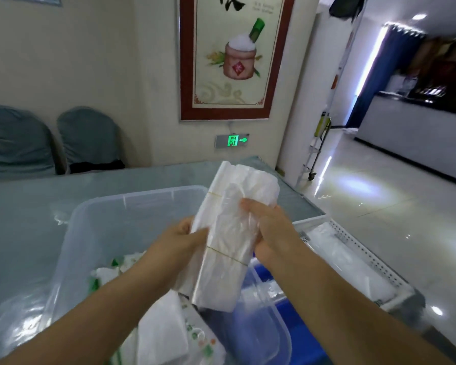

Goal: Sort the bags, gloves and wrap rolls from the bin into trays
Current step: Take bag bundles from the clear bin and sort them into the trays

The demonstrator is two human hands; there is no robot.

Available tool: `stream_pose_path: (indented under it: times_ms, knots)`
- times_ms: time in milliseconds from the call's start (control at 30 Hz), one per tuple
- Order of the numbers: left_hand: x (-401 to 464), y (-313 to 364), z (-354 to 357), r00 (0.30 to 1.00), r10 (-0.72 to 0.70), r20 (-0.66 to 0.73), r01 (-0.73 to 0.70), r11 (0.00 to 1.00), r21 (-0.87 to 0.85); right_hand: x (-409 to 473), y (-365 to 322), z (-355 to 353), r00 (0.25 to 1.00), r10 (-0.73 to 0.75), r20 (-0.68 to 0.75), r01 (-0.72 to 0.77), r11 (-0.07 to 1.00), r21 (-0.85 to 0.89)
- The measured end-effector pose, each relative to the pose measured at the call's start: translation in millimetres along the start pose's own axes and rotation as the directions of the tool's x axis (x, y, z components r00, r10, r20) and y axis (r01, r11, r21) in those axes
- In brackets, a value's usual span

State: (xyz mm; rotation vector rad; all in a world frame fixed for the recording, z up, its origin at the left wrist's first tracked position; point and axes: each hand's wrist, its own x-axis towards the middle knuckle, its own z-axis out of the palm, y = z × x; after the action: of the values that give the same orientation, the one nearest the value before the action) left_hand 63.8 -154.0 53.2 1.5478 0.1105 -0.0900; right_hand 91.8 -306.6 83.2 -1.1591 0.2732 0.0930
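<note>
A thick bundle of clear plastic bags (232, 219), bound by two rubber bands, is held up above the clear plastic bin (132, 204). My left hand (181, 239) grips its left edge, thumb on the front. My right hand (267, 225) grips its right side, fingers laid across the front. Inside the bin lie more white bag packs (163, 330) with green print. To the right stands a white perforated tray (363, 259) holding white bags (334, 248). A blue tray (274, 301) shows below the bundle, beside the bin.
The bin and trays sit on a table with a grey-green cloth (24, 222). Two covered chairs (87, 138) stand behind it against the wall. The table's right edge drops to a shiny tiled floor (379, 196); a trolley (319, 143) stands by the wall corner.
</note>
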Motion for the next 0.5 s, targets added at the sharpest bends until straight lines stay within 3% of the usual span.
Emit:
stream_pose_path:
  times_ms: [167,300,400,500]
  knots:
    - [-17,22,83,0.988,-0.152,0.023,0.153,0.975,-0.16,1,-32,-66,0.996,-0.005,-0.084,0.011,0.997,0.082]
    - [-18,22,158,0.967,-0.151,0.204,0.123,0.982,0.144,6,-54,-132,0.992,0.055,-0.113,-0.044,0.994,0.097]
    - [-19,16,221,0.931,-0.123,0.344,0.061,0.981,0.186,12,-74,-184,0.976,0.078,-0.202,-0.066,0.996,0.065]
    - [-15,9,279,0.93,-0.12,0.346,0.043,0.974,0.224,22,-93,-237,0.962,0.088,-0.259,-0.069,0.994,0.081]
